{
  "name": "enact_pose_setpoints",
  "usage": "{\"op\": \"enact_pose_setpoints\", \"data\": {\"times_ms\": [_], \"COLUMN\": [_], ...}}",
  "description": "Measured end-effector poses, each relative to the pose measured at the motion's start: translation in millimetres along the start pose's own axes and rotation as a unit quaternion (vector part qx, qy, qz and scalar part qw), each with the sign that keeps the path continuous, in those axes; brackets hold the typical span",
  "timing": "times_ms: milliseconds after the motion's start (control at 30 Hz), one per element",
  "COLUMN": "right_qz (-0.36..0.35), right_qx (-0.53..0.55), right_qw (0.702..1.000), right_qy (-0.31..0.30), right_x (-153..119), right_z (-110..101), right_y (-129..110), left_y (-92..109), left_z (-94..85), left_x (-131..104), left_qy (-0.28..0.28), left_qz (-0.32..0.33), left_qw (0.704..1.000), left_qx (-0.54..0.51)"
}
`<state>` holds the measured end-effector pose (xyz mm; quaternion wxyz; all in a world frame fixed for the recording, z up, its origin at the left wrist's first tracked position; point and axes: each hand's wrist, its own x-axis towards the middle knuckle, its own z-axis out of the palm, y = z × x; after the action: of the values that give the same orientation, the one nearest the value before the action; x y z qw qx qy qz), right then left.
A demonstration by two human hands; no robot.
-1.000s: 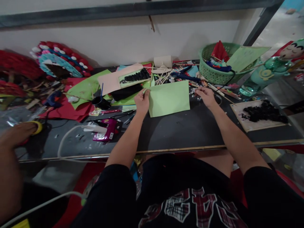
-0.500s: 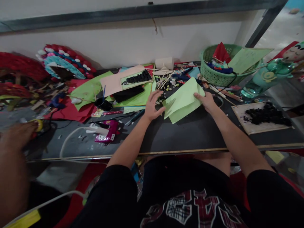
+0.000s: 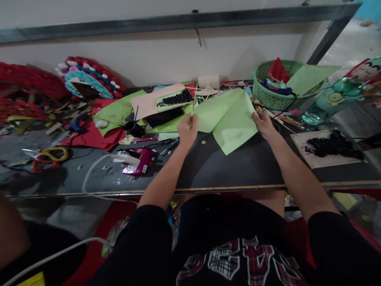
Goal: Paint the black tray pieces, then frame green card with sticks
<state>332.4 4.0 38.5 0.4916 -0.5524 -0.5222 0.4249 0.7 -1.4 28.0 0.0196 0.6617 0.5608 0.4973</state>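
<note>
A light green sheet of paper (image 3: pixel 233 127) is spread between my two hands above the dark table, bent along a crease in its middle. My left hand (image 3: pixel 188 128) pinches its left end, fingers closed. At the opposite edge my right hand (image 3: pixel 263 122) grips the paper between thumb and fingers. Behind the left hand lie a black pouch-like object (image 3: pixel 165 117) and a small panel with black lumps (image 3: pixel 175 98). Tiny crumbs (image 3: pixel 203 142) dot the table below the paper.
A pink power strip (image 3: pixel 138 162) with a white cable and scissors (image 3: pixel 50 157) lie left. A black cup (image 3: pixel 133 128) holds a brush. On the right are a green basket (image 3: pixel 269 95), a teal bottle (image 3: pixel 323 103) and a board with black pieces (image 3: pixel 327 149).
My left hand has closed on the paper's left end, and the folded sheet has opened out. Another person's hand at the far left has drawn back from the scissors.
</note>
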Motion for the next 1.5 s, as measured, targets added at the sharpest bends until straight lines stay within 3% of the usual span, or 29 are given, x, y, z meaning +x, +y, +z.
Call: {"op": "enact_pose_setpoints", "data": {"times_ms": [67,167,233,300,367,467,633,733,800,967,1033,1100,1233,1500], "right_qz": [0.019,0.087,0.119,0.111,0.060,-0.015,0.026,0.039,0.000,-0.176,-0.163,-0.106,-0.031,-0.029], "right_qx": [-0.031,-0.100,-0.141,-0.168,-0.197,-0.253,-0.241,-0.201,-0.223,-0.304,-0.268,-0.201,-0.067,-0.078], "right_qw": [0.999,0.991,0.980,0.973,0.967,0.945,0.929,0.926,0.924,0.916,0.928,0.947,0.970,0.983], "right_qy": [0.005,-0.036,-0.070,-0.109,-0.153,-0.205,-0.279,-0.317,-0.312,-0.195,-0.202,-0.229,-0.231,-0.161], "right_x": [-2.4,-7.2,-9.4,-9.8,-9.3,-9.2,-13.5,-16.5,-19.6,-31.6,-34.5,-34.7,-31.8,-28.8], "right_z": [-11.1,-26.0,-30.5,-29.8,-26.1,-20.6,-17.1,-11.8,-3.3,34.5,48.7,57.8,62.7,64.0], "right_y": [-10.4,-22.8,-26.1,-26.0,-24.9,-25.4,-27.2,-25.9,-26.7,-31.3,-29.1,-24.1,-15.0,-12.7], "left_y": [-7.3,-4.0,7.0,20.6,32.4,41.0,36.7,34.3,35.0,40.8,42.8,43.6,41.7,39.9], "left_z": [-2.2,-4.2,-5.6,-7.5,-8.8,-5.5,10.0,14.3,14.2,11.8,11.2,11.1,13.5,27.0], "left_x": [6.6,6.8,2.2,-2.9,-6.8,-9.9,-12.1,-12.5,-12.8,-14.0,-14.7,-15.3,-16.0,-6.1], "left_qy": [-0.039,-0.162,-0.172,-0.135,-0.133,-0.190,-0.319,-0.350,-0.343,-0.313,-0.298,-0.285,-0.292,-0.334], "left_qz": [-0.077,-0.142,-0.108,-0.011,0.066,0.133,0.116,0.083,0.061,0.064,0.074,0.081,0.078,0.081], "left_qw": [0.996,0.969,0.967,0.979,0.979,0.969,0.940,0.927,0.928,0.934,0.936,0.938,0.936,0.923], "left_qx": [0.025,0.123,0.157,0.154,0.137,0.084,-0.025,-0.102,-0.134,-0.157,-0.170,-0.180,-0.182,-0.172]}}
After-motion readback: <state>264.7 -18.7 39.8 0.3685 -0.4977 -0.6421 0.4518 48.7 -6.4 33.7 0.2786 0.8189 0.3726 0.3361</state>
